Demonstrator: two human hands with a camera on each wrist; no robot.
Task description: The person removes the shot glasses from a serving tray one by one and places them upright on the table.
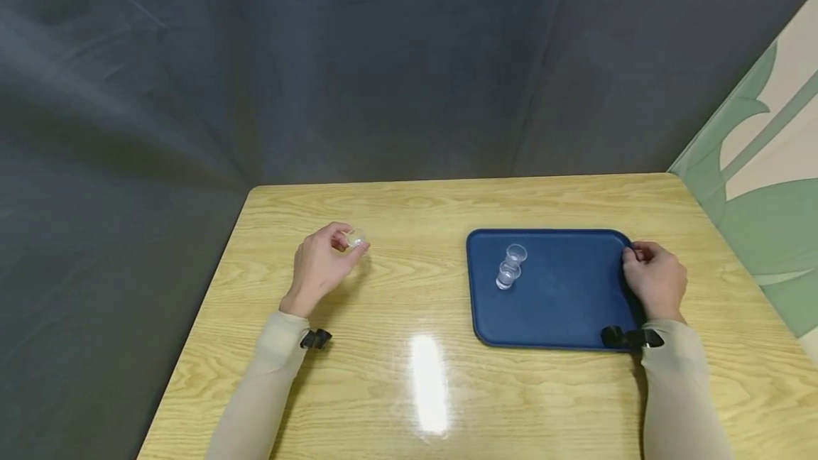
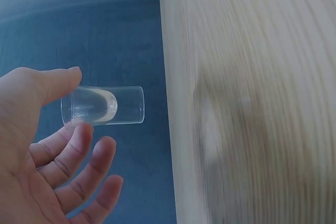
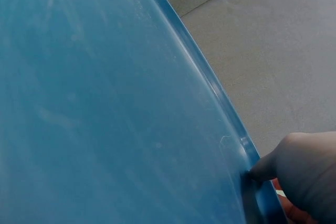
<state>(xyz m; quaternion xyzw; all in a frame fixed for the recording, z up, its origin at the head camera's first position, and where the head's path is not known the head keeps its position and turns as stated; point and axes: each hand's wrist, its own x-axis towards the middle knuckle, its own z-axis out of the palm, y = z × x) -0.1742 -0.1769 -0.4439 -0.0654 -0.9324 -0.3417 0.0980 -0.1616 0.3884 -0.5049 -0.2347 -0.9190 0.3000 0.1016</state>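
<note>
My left hand [image 1: 322, 265] pinches a small clear shot glass [image 2: 102, 105] between thumb and fingertips, over the left part of the table. In the left wrist view its thick base points toward the tabletop, apart from it. At the right, my right hand [image 1: 656, 280] grips the right rim of a blue tray [image 1: 556, 311], thumb on the inner side. The right wrist view shows that thumb on the rim [image 3: 223, 103], with the other fingers mostly hidden beneath. Two clear shot glasses [image 1: 508, 275] stand close together on the tray's left part.
The wooden table [image 1: 396, 304] extends around the tray, and a bright light reflection lies near its front middle. A dark curtain [image 1: 409, 69] hangs behind and to the left. Fabric with green leaf shapes [image 1: 773, 233] borders the right side.
</note>
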